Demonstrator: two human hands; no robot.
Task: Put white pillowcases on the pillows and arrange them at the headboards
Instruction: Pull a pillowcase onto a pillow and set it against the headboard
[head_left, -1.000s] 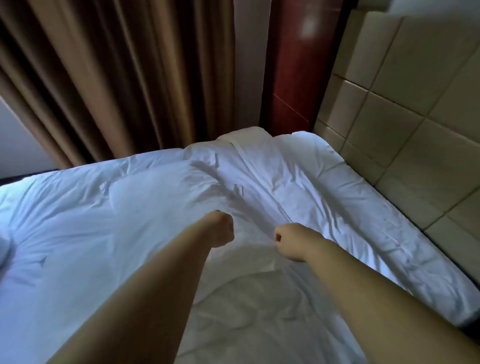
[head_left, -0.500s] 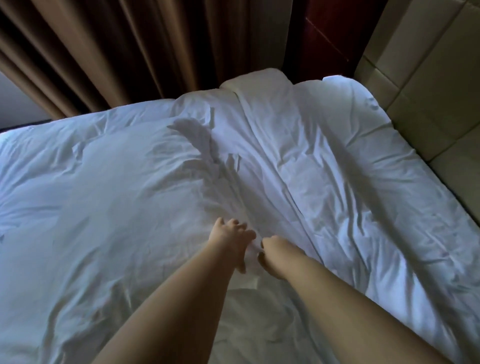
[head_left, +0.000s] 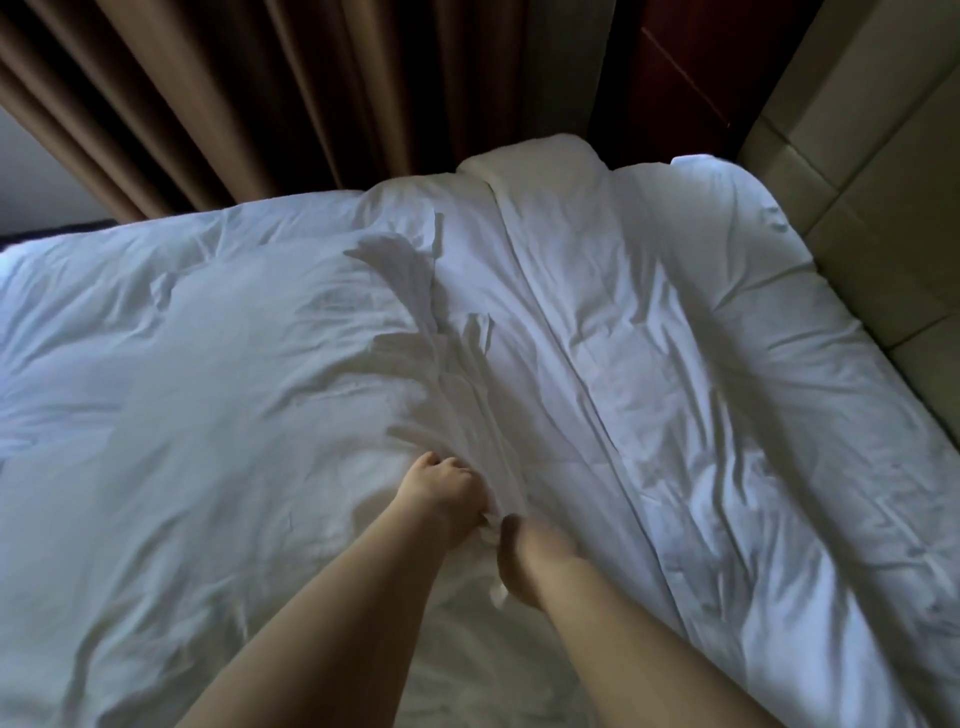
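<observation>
A white pillowcase (head_left: 234, 364), wrinkled and partly filled, spreads over the left half of the bed. My left hand (head_left: 441, 493) and my right hand (head_left: 524, 556) sit close together at its near right edge, both pinching bunched white cloth. Along the padded beige headboard (head_left: 893, 197) on the right lies white bedding (head_left: 701, 364) with a long fold down its middle. A cream pillow end (head_left: 530, 161) pokes out at the bed's far edge. Whether a pillow sits inside the case is not visible.
Brown curtains (head_left: 260, 93) hang behind the far side of the bed. A dark red wooden panel (head_left: 685, 73) stands between the curtains and the headboard. White sheet (head_left: 467, 675) covers the near part of the bed between my forearms.
My hands moved closer together and lower onto the bed, going from fists held apart to pinching the cloth side by side. The view tilted down toward the mattress.
</observation>
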